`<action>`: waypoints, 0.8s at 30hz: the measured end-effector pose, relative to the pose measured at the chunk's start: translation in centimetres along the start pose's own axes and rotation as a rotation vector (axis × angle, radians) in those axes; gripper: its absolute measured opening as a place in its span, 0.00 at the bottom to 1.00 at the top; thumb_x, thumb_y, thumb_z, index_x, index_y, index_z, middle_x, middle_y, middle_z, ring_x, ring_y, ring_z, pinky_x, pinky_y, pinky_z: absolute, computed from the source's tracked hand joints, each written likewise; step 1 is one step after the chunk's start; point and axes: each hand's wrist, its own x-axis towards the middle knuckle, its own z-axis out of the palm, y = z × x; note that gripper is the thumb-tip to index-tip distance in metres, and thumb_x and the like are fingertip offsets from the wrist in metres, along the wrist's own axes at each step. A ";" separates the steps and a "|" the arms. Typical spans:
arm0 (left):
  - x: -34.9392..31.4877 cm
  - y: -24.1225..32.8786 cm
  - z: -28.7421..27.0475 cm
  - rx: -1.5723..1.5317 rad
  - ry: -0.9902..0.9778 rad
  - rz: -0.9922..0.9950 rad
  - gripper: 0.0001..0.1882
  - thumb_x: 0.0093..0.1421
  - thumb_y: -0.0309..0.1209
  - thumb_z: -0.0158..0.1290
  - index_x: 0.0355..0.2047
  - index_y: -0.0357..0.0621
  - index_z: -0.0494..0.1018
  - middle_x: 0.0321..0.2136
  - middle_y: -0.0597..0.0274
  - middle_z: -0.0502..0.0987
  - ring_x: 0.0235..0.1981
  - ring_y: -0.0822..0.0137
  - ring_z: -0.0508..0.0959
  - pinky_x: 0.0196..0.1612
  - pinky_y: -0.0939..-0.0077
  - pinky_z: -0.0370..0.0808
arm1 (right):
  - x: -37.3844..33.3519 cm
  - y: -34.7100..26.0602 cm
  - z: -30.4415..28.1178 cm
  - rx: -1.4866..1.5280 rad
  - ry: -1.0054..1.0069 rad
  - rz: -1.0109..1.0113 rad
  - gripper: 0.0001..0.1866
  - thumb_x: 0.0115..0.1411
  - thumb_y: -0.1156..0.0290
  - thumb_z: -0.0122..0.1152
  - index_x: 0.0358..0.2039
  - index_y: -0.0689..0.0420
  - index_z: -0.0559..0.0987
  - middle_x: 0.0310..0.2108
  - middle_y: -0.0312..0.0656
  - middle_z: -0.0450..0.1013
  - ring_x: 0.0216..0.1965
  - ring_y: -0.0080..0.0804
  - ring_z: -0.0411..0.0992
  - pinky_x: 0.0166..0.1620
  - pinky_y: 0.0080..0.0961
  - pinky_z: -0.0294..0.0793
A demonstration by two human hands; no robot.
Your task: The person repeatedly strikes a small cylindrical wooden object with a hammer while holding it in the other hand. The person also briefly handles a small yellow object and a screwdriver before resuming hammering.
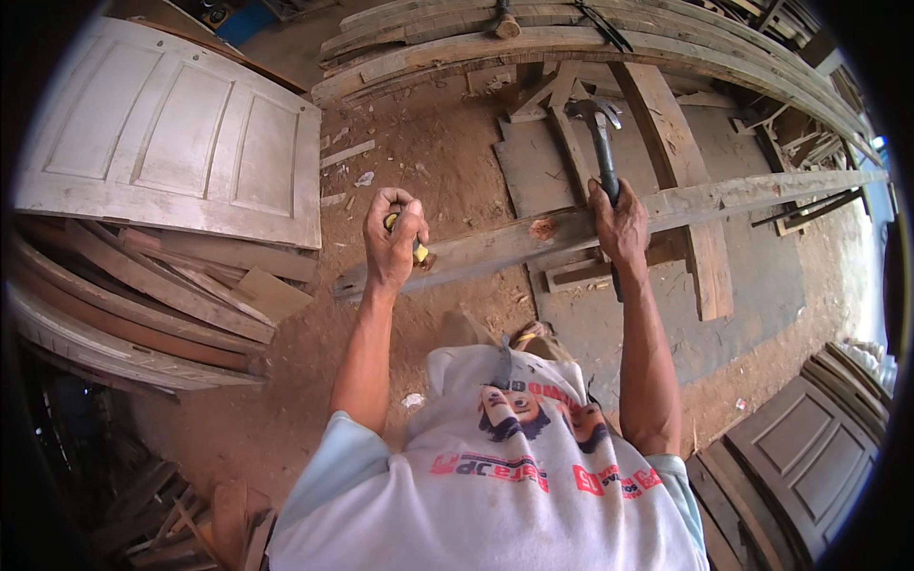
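Observation:
My right hand [622, 224] is closed around the dark handle of a claw hammer [603, 143]. The metal head points away from me, and the handle's end shows below my fist. My left hand [388, 236] grips a short yellow-and-black tool [420, 252], mostly covered by the fingers, so its kind cannot be told. Both hands are over or beside a long wooden beam [466, 249] that runs crosswise in front of me. A reddish-brown rough patch marks the beam between my hands.
Long planks [419, 65] lie stacked across the far side, with a mallet-like tool [506, 26] on them. A wide board [666, 133] passes under the beam. At left, a white panelled door [181, 124] rests above curved timber pieces [143, 285]. A grey panelled door [809, 457] leans at lower right.

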 end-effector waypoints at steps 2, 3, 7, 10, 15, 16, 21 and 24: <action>0.2 0.2 0.0 0.030 0.003 0.016 0.12 0.66 0.37 0.57 0.38 0.44 0.69 0.23 0.69 0.73 0.23 0.79 0.73 0.26 0.81 0.71 | 0.3 -0.2 -0.1 -0.035 -0.016 0.035 0.25 0.66 0.48 0.61 0.36 0.63 0.77 0.23 0.53 0.75 0.29 0.52 0.77 0.36 0.42 0.73; 0.0 0.2 0.3 0.053 -0.005 0.021 0.12 0.65 0.38 0.58 0.38 0.44 0.69 0.24 0.70 0.73 0.24 0.80 0.73 0.27 0.82 0.71 | 0.4 0.3 0.0 -0.058 -0.020 0.047 0.25 0.66 0.48 0.61 0.37 0.63 0.77 0.23 0.53 0.75 0.29 0.52 0.77 0.36 0.42 0.73; -0.6 0.1 -0.3 -0.046 -0.196 -0.114 0.13 0.61 0.38 0.64 0.34 0.47 0.71 0.26 0.73 0.72 0.27 0.82 0.72 0.29 0.82 0.71 | 0.1 -0.5 0.1 -0.010 0.017 0.082 0.25 0.65 0.49 0.61 0.37 0.64 0.77 0.23 0.54 0.74 0.28 0.52 0.75 0.36 0.42 0.72; -1.0 -0.3 0.1 -0.011 -0.299 -0.051 0.13 0.58 0.35 0.66 0.31 0.48 0.71 0.25 0.73 0.72 0.26 0.80 0.71 0.29 0.80 0.71 | -0.5 -1.1 0.2 -0.048 0.107 0.041 0.25 0.65 0.50 0.62 0.35 0.64 0.77 0.22 0.53 0.73 0.27 0.50 0.73 0.36 0.42 0.71; -1.1 -0.7 0.1 0.149 -0.309 0.157 0.16 0.53 0.31 0.70 0.29 0.46 0.71 0.21 0.69 0.72 0.24 0.79 0.72 0.26 0.78 0.72 | -8.7 -8.2 -0.4 0.146 -0.115 0.262 0.24 0.66 0.49 0.63 0.37 0.61 0.76 0.21 0.39 0.71 0.24 0.24 0.69 0.28 0.30 0.69; -1.1 -0.5 0.1 0.126 -0.313 0.138 0.16 0.52 0.31 0.71 0.29 0.46 0.71 0.21 0.69 0.72 0.23 0.78 0.72 0.26 0.78 0.72 | -10.5 -9.2 -0.6 0.163 -0.173 0.230 0.26 0.66 0.47 0.63 0.39 0.61 0.75 0.21 0.37 0.69 0.24 0.23 0.67 0.28 0.30 0.69; -1.4 -0.4 0.0 0.081 -0.339 0.077 0.16 0.51 0.27 0.70 0.27 0.48 0.70 0.21 0.69 0.74 0.23 0.77 0.73 0.27 0.76 0.73 | -16.1 -15.4 -2.6 0.310 -0.209 0.100 0.26 0.69 0.48 0.59 0.41 0.63 0.72 0.22 0.35 0.68 0.20 0.19 0.64 0.24 0.21 0.64; -1.6 -1.2 -0.4 0.074 -0.343 0.105 0.15 0.51 0.27 0.69 0.27 0.47 0.70 0.21 0.68 0.75 0.23 0.77 0.74 0.27 0.76 0.73 | -17.1 -17.6 -2.5 0.520 -0.106 -0.151 0.30 0.70 0.46 0.54 0.46 0.66 0.68 0.21 0.36 0.67 0.18 0.17 0.63 0.20 0.16 0.60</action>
